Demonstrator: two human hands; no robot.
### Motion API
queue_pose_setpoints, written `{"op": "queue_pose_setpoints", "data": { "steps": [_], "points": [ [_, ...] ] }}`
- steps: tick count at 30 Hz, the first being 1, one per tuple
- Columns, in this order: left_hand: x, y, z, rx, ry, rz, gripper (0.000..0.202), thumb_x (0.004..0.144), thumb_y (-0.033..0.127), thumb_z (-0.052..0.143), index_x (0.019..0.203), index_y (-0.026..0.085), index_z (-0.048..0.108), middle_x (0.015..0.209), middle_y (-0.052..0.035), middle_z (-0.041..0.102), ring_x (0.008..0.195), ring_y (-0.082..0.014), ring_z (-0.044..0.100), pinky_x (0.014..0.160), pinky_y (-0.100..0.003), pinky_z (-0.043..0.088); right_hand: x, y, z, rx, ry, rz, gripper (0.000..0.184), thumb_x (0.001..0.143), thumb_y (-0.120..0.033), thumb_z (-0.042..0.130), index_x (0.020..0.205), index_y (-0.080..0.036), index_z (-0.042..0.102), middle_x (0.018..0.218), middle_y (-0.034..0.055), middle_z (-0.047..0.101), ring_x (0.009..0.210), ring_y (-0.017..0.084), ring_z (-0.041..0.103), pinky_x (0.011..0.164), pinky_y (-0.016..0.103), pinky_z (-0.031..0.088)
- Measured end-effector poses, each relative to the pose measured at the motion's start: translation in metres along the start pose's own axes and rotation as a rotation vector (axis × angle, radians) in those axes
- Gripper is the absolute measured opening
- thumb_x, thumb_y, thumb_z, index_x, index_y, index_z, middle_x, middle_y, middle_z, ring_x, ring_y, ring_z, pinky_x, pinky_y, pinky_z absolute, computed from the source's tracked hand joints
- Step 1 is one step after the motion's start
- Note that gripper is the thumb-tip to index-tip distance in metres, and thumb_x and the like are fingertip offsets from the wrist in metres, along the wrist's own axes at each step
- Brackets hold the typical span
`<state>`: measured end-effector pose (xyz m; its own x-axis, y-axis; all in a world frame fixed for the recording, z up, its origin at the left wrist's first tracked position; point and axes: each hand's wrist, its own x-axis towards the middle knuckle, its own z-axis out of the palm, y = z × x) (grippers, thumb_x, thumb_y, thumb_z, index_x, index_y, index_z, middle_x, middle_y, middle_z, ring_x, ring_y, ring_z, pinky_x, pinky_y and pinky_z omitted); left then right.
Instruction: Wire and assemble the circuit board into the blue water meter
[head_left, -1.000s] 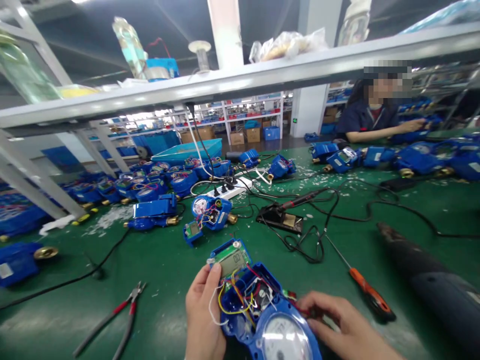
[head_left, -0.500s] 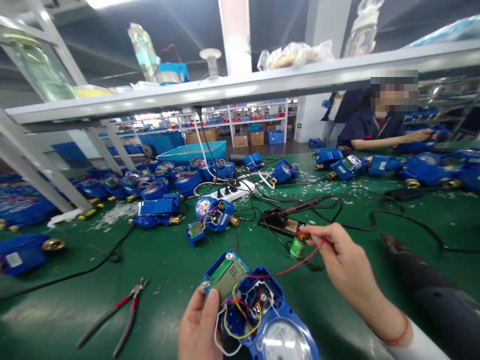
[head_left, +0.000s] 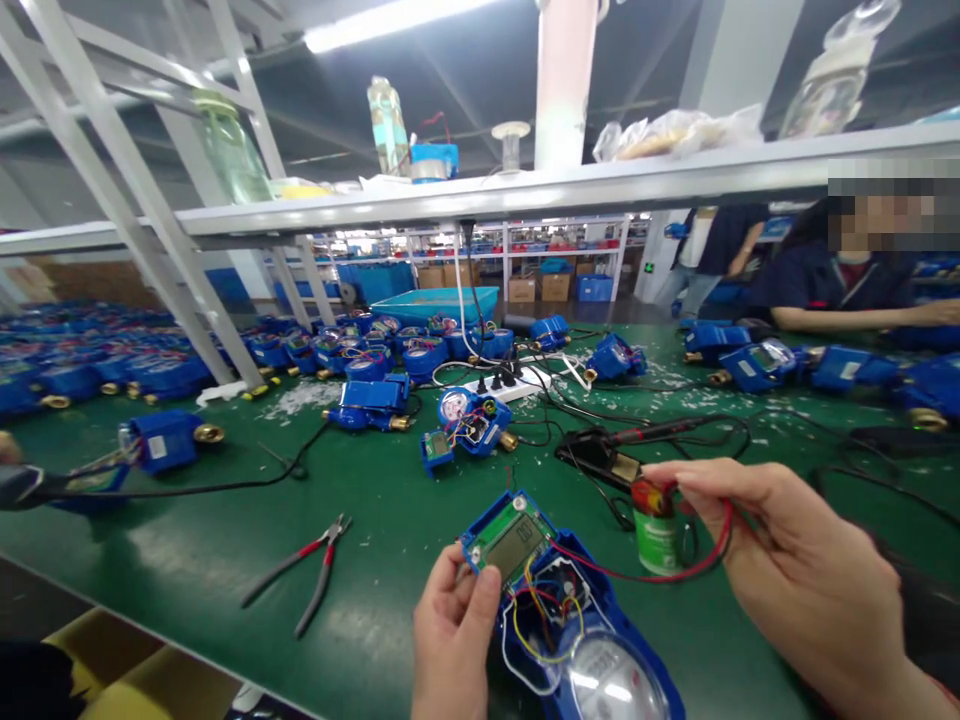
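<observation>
My left hand [head_left: 457,630] is closed on the edge of an LCD circuit board [head_left: 510,545] in a blue frame, thumb on its front. Yellow, white and red wires join the board to an opened blue water meter [head_left: 607,660], whose clear round dial faces up at the bottom of the view. With thumb and fingertips, my right hand [head_left: 802,570] pinches the wired top of a green cylindrical battery [head_left: 658,542]. Red and dark leads loop from under those fingers; a red one reaches the board. Behind the battery lies a soldering iron [head_left: 652,430] by its stand.
Red-handled cutters [head_left: 307,570] lie at left on the green bench [head_left: 390,640]. Another opened meter [head_left: 472,425] and a white power strip [head_left: 517,383] stand behind. A co-worker's hand [head_left: 9,448] and a dark corded tool [head_left: 30,487] show at the left edge. Several meters line the back.
The view has swung left, so things sit further right. My right hand and the battery have come nearer to me. A co-worker's hand and corded tool now show at left.
</observation>
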<state>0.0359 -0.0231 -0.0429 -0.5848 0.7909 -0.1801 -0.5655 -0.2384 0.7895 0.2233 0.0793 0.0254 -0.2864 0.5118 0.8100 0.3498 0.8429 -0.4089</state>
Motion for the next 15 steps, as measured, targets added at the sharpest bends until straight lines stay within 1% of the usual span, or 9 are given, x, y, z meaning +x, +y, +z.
{"op": "queue_pose_setpoints", "data": {
  "steps": [2,5,7,9,11,12,13,15],
  "points": [
    [0.000,-0.002,-0.001,-0.003,0.023,0.016,0.047,0.055,0.037,0.088,0.091,0.018,0.064,0.078,-0.0056,0.077,0.087,-0.0252,0.073,0.084,-0.030,0.052,0.000,0.000,-0.001,-0.031,-0.003,0.005,0.011,0.095,-0.020,0.051,0.099,-0.027,0.058,0.097,-0.0046,0.069,0.086,0.010,0.066,0.080,0.019,0.051],
    [-0.001,-0.006,-0.002,-0.003,0.025,0.027,0.048,0.054,0.039,0.088,0.089,0.019,0.063,0.077,-0.0060,0.077,0.086,-0.0262,0.073,0.083,-0.031,0.053,0.004,0.000,-0.001,-0.079,-0.060,-0.066,0.013,0.095,-0.019,0.050,0.101,-0.026,0.058,0.096,-0.0036,0.068,0.087,0.009,0.065,0.081,0.018,0.050],
    [-0.001,-0.008,-0.002,-0.007,0.010,0.029,0.048,0.056,0.039,0.088,0.090,0.018,0.062,0.079,-0.0071,0.077,0.086,-0.0262,0.073,0.082,-0.031,0.052,0.006,-0.001,-0.004,-0.178,-0.118,-0.141,0.014,0.095,-0.020,0.048,0.102,-0.024,0.059,0.092,-0.0019,0.068,0.084,0.010,0.065,0.077,0.019,0.050],
    [0.001,-0.008,-0.003,-0.010,-0.002,0.028,0.049,0.057,0.040,0.087,0.093,0.018,0.062,0.083,-0.0080,0.077,0.088,-0.0257,0.072,0.082,-0.031,0.052,0.004,0.000,-0.011,-0.307,-0.158,-0.212,0.015,0.095,-0.024,0.046,0.102,-0.023,0.060,0.090,0.0003,0.068,0.078,0.013,0.065,0.070,0.024,0.051],
    [0.003,-0.006,-0.002,-0.001,-0.024,0.023,0.049,0.059,0.040,0.086,0.095,0.018,0.062,0.085,-0.0085,0.077,0.088,-0.0255,0.072,0.083,-0.031,0.051,-0.003,0.002,-0.022,-0.393,-0.179,-0.221,0.018,0.094,-0.030,0.047,0.101,-0.023,0.062,0.087,0.0013,0.069,0.071,0.017,0.066,0.062,0.028,0.052],
    [0.004,-0.004,-0.002,0.015,-0.045,0.013,0.048,0.060,0.040,0.086,0.095,0.018,0.062,0.086,-0.0087,0.077,0.088,-0.0253,0.072,0.084,-0.031,0.051,-0.009,0.003,-0.029,-0.390,-0.203,-0.180,0.019,0.093,-0.034,0.048,0.099,-0.025,0.063,0.084,0.0009,0.069,0.067,0.018,0.066,0.058,0.029,0.052],
    [0.006,-0.001,-0.001,0.038,-0.073,0.002,0.046,0.062,0.041,0.084,0.096,0.017,0.062,0.086,-0.0086,0.077,0.088,-0.0249,0.072,0.083,-0.031,0.051,-0.015,0.003,-0.034,-0.345,-0.260,-0.103,0.018,0.091,-0.038,0.050,0.096,-0.027,0.064,0.079,0.0000,0.069,0.062,0.018,0.065,0.053,0.028,0.052],
    [0.009,0.003,0.003,0.083,-0.137,-0.020,0.042,0.067,0.041,0.081,0.095,0.017,0.061,0.085,-0.0077,0.076,0.088,-0.0235,0.072,0.083,-0.030,0.051,-0.027,-0.001,-0.042,-0.139,-0.437,0.145,0.018,0.089,-0.042,0.054,0.086,-0.028,0.065,0.068,-0.0013,0.066,0.052,0.015,0.062,0.045,0.024,0.049]
  ]
}}
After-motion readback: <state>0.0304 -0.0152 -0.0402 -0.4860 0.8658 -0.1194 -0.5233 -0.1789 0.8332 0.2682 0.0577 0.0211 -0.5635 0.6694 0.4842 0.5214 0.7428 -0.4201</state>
